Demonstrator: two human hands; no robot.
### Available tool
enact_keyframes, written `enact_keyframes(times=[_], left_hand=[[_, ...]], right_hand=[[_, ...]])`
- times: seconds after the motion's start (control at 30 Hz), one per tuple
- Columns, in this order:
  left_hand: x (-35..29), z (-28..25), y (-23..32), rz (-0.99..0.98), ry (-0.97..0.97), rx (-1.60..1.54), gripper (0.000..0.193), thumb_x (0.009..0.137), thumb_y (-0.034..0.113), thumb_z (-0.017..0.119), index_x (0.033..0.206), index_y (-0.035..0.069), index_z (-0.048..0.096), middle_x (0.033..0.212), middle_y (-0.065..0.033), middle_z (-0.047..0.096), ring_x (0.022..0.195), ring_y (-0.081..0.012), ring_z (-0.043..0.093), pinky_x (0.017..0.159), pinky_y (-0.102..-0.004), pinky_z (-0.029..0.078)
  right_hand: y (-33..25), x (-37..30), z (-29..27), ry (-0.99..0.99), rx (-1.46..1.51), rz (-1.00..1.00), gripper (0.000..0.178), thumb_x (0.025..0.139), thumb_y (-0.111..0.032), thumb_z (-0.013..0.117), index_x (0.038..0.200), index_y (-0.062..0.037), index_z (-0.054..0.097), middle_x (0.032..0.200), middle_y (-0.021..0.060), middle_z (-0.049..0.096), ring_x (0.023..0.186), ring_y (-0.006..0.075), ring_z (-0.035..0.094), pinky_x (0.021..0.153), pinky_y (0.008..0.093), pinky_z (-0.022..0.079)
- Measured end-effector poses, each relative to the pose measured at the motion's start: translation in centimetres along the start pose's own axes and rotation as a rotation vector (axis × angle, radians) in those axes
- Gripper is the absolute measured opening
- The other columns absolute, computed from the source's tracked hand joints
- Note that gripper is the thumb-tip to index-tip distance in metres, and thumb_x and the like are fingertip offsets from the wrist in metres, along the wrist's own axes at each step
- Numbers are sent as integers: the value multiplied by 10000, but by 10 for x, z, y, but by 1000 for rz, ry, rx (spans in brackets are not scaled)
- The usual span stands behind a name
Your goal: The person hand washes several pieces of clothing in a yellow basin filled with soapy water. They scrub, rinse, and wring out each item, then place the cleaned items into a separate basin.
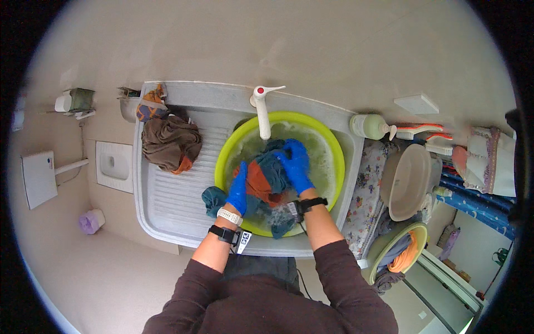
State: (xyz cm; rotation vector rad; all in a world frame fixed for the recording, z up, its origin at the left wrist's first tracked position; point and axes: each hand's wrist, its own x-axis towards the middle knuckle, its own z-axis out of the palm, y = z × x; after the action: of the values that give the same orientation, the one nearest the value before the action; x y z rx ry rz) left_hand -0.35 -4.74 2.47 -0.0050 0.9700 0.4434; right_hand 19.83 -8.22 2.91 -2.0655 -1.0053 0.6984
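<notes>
Both blue-gloved hands, left hand point(238, 191) and right hand point(295, 165), clamped on teal-orange cloth point(266, 178) inside green basin point(328, 153); fingertips buried in folds, cloth underside submerged.

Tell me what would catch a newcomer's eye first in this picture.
Most striking is the bright yellow-green basin in the middle of the grey sink, under the white tap. In it, the left hand and right hand, both in vivid blue gloves, grip a wet teal and orange garment. A brown heap of clothes lies on the ribbed drainboard to the left.
</notes>
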Motion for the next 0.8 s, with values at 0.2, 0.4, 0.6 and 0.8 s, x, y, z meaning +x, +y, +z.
enact_keyframes(times=[0.2, 0.4, 0.6, 0.8], left_hand=[[25, -16, 9, 420, 160, 563, 495, 911, 199, 602, 1362, 61, 451, 1307, -95, 535, 1184, -214, 516, 999, -342, 410], [28, -11, 8, 81, -80, 1, 488, 922, 305, 589, 1339, 78, 476, 1290, -77, 552, 1149, -223, 534, 992, -350, 419], [23, 13, 5, 58, -230, 87, 469, 941, 432, 511, 1300, 130, 503, 1206, -76, 581, 1069, -234, 556, 980, -358, 429], [10, 2, -20, -84, 187, 225, 332, 958, 327, 497, 1218, 126, 547, 1134, -41, 599, 1016, -189, 574, 916, -325, 464]], right_hand=[[58, -43, -12, -344, -359, -20, 684, 745, -337, 733, 1343, -119, 482, 1323, 183, 514, 1172, 375, 514, 988, 455, 414], [20, -43, -11, -77, -339, -179, 445, 654, -191, 767, 1075, -108, 649, 1149, 172, 619, 1068, 357, 575, 908, 437, 456], [-77, -95, -3, -99, -185, -607, 344, 695, -212, 695, 1008, -79, 646, 1111, 160, 619, 1044, 365, 567, 894, 460, 446], [-38, -33, 23, -190, 853, 322, 252, 797, -161, 665, 1005, -33, 605, 1060, 179, 625, 1005, 325, 595, 867, 412, 474]])
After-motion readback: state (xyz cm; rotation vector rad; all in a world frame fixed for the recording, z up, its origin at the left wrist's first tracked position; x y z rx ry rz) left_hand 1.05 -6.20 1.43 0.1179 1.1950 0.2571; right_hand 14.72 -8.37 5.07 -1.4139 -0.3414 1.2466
